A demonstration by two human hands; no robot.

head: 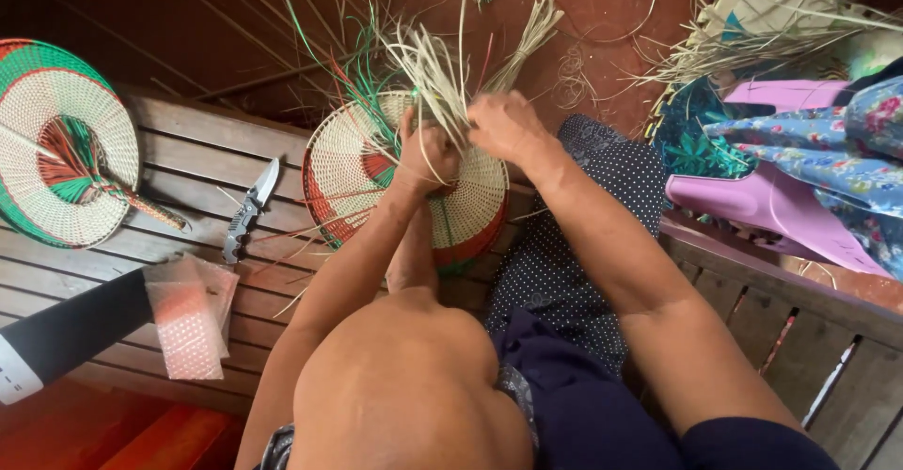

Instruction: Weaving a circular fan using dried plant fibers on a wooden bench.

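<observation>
At the far left a finished woven fan (56,141), cream with green and red bands, lies flat on the slatted wooden bench (188,164). Just right of it a folding knife (247,212) rests open on the slats, and below that sits a small packet of pink bubble wrap (188,324) beside a black tube (71,334).

In the middle, a half-woven round fan (343,174) stands tilted on the bench edge against the person's bare knee (404,385). The left hand (428,155) is closed around the bundle of loose pale straw strands (437,70) where they leave the fan's centre, so the fan hangs below the fist and the strands fan out above it. The right hand (508,127) touches the same bundle from the right, its fingers curled onto the strands just beside the left hand.

Farther right lie a pink plastic stool (771,202) and floral cloth (837,136).
</observation>
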